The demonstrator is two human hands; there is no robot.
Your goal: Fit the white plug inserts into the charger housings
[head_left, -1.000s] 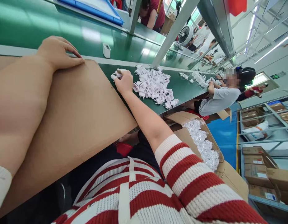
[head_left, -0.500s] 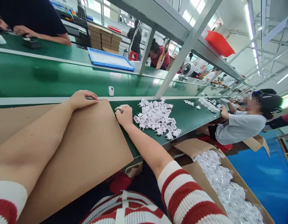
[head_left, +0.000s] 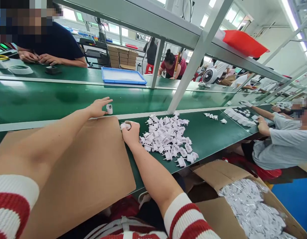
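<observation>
Left hand (head_left: 96, 108), spread, at one adapter (head_left: 109, 109) on the belt (head_left: 56, 103), contact unclear; right hand (head_left: 132, 133), gripping a white piece (head_left: 125, 126), between cardboard (head_left: 101, 166) and plug heap (head_left: 167, 134).

White charger (head_left: 109, 109) on green surface (head_left: 138, 98); plugs (head_left: 166, 135) heaped.

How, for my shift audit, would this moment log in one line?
left hand: open at white block; right hand: gripping white piece; white plugs: piled
</observation>
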